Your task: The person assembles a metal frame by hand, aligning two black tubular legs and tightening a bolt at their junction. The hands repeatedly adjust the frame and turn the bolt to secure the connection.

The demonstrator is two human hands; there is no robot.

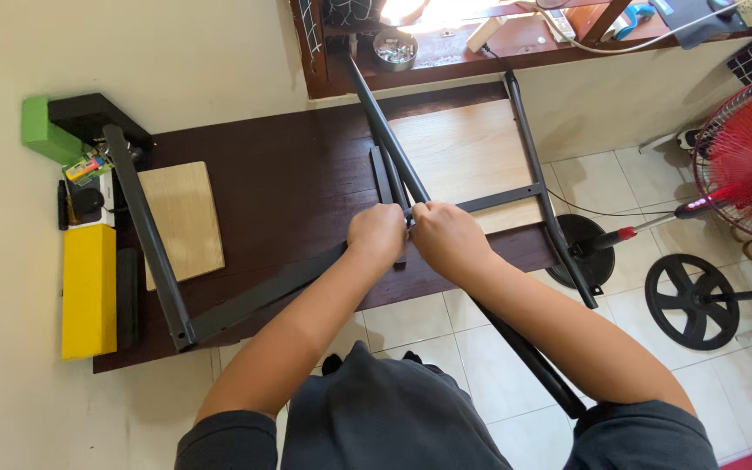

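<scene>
A dark metal frame of long tubes [382,130] lies across a dark brown board [280,183] on the tiled floor. My left hand [377,235] and my right hand [446,237] are pressed side by side, both closed around the spot where the long diagonal tube meets a cross bar [502,199]. Whatever small part sits between my fingers is hidden. A flat dark bar [263,294] runs from my left hand down to a corner joint [183,333], where an upright tube [143,226] leans to the left.
A pale wood panel [183,219] rests on the dark board. By the left wall lie a yellow box [89,292] and a green block [48,130]. A red fan [746,161] and round black bases [692,300] stand at right. A bowl of small metal parts [394,48] sits on the ledge.
</scene>
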